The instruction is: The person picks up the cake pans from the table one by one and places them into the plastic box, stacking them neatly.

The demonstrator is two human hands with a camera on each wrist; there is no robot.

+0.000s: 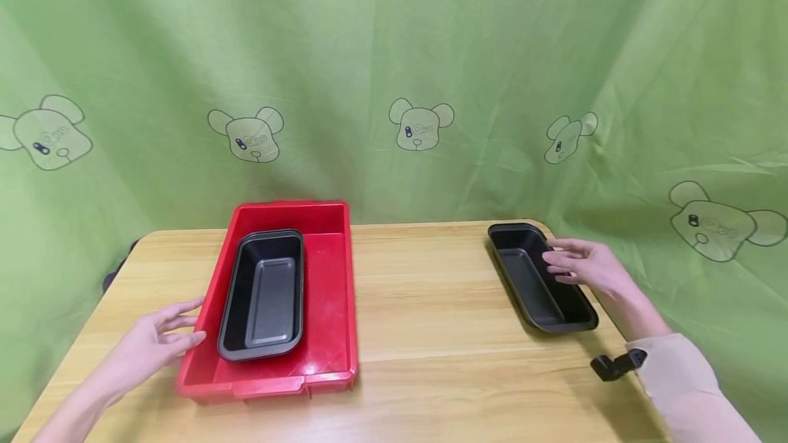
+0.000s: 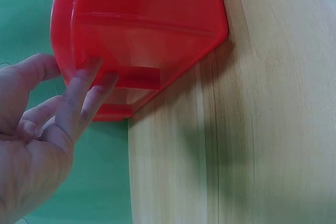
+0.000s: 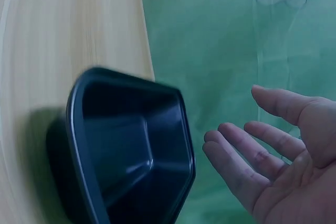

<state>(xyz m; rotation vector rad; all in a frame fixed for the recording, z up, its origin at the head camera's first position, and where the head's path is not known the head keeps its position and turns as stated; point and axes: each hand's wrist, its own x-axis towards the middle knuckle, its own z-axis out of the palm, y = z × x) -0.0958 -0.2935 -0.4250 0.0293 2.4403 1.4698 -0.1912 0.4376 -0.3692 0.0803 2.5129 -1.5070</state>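
A red plastic tray [image 1: 329,279] lies on the left half of the table, with a black loaf pan [image 1: 273,299] inside it toward its left wall. My left hand [image 1: 156,340] is at the tray's left side, fingers spread and only slightly bent. In the left wrist view, its fingertips reach the red outer wall [image 2: 142,45]. Over at the right, a second black loaf pan [image 1: 523,279] sits at an angle on the table. Relaxed and holding nothing, my right hand [image 1: 581,265] overlaps that pan's right rim; the right wrist view shows its fingers [image 3: 236,166] apart from the pan.
The wooden table [image 1: 425,306] runs between the tray and the second pan. Green curtain [image 1: 345,74] with bear-head prints hangs behind and along both sides. A black device [image 1: 618,364] is strapped at the right wrist.
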